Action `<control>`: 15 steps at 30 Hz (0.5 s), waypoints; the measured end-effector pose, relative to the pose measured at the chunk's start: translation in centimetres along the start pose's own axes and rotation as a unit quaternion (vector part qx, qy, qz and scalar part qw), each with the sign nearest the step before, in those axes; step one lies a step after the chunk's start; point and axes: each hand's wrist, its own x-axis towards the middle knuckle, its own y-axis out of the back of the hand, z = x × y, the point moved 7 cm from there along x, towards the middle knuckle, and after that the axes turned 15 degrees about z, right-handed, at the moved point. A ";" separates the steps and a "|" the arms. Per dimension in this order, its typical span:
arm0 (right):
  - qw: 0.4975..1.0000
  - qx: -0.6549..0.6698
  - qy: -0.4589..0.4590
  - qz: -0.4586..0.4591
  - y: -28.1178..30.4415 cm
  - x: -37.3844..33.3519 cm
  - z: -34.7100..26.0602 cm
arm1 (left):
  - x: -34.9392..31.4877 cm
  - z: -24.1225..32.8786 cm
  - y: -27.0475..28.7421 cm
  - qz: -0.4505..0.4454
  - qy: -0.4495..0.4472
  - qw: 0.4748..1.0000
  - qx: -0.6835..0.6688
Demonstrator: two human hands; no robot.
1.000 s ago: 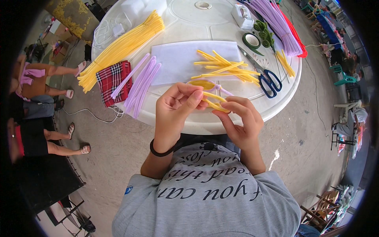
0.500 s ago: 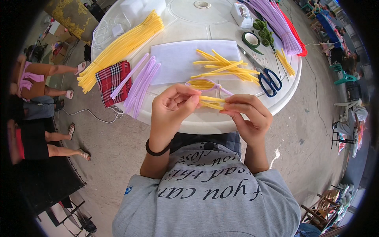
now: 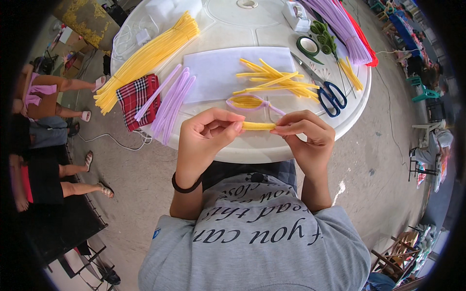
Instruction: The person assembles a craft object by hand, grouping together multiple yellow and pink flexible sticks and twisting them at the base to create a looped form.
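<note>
Between my two hands a folded yellow pipe cleaner [image 3: 258,126] is stretched level above the table's near edge. My left hand [image 3: 209,135] pinches one end between thumb and fingers, and my right hand [image 3: 305,137] pinches the other. Just beyond them lies a looped lilac pipe cleaner [image 3: 267,104] with a bent yellow piece [image 3: 246,102] inside its loop. Farther off, a loose heap of short yellow pipe cleaners [image 3: 276,80] rests on a white sheet [image 3: 208,72]. To the left is a small group of lilac pipe cleaners [image 3: 174,104].
Blue-handled scissors [image 3: 332,99], green tape [image 3: 307,46], a tape dispenser [image 3: 296,16] and green coils [image 3: 324,39] sit at the right. A large yellow bundle [image 3: 145,58] and a red plaid cloth [image 3: 138,102] lie left. Lilac bundles [image 3: 340,31] are at far right. People stand left of the round table [image 3: 262,154].
The yellow strands between my hands, spread apart before, now lie together as one narrow band. My left hand has shifted slightly left and down.
</note>
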 end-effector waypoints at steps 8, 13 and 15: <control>0.999 -0.020 -0.031 -0.002 -0.6 -0.2 0.9 | 0.1 -0.3 0.5 0.002 -0.014 0.997 0.074; 0.999 -0.036 -0.025 0.006 -1.1 0.0 1.1 | 0.5 0.2 2.7 0.062 -0.038 0.986 0.147; 0.999 -0.036 -0.022 0.009 -1.2 -0.1 1.2 | 0.5 1.5 3.0 0.086 -0.103 0.973 0.189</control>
